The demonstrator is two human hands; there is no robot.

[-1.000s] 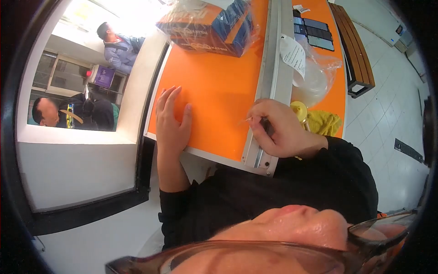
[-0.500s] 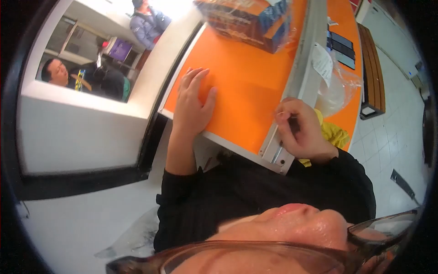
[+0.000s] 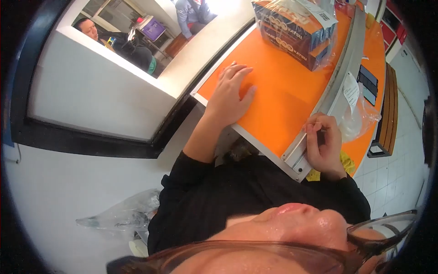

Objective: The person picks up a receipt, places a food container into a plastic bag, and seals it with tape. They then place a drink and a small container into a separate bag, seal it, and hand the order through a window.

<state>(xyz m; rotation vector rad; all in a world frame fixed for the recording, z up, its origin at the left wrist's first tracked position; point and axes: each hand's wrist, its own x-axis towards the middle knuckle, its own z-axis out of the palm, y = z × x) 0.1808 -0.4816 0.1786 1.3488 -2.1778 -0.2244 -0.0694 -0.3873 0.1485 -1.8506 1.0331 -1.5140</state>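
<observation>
My left hand [image 3: 230,98] lies palm down on the orange countertop [image 3: 273,100], fingers spread and holding nothing. At the right, my right hand [image 3: 325,144] rests by the raised metal divider [image 3: 335,98], its fingers curled and the thumb meeting the index finger. Nothing shows within that curl. Beyond both hands stands a dark, orange-topped carton [image 3: 296,34] marked KATSU, wrapped in a clear plastic bag. A clear bag with a white paper slip [image 3: 351,91] sits just past my right hand, and a yellow cloth or bag [image 3: 346,163] shows partly behind that hand.
Dark phones or flat devices [image 3: 367,82] lie on the orange surface beyond the divider. A slatted wooden bench [image 3: 388,109] stands at the right. Through a wall opening at the left, one person [image 3: 123,48] sits and another [image 3: 194,16] is partly visible. Clear plastic [image 3: 123,212] is at lower left.
The view has swung, so the counter, carton and both hands appear further right and slightly lower. Both hands keep about the same pose and place on the counter.
</observation>
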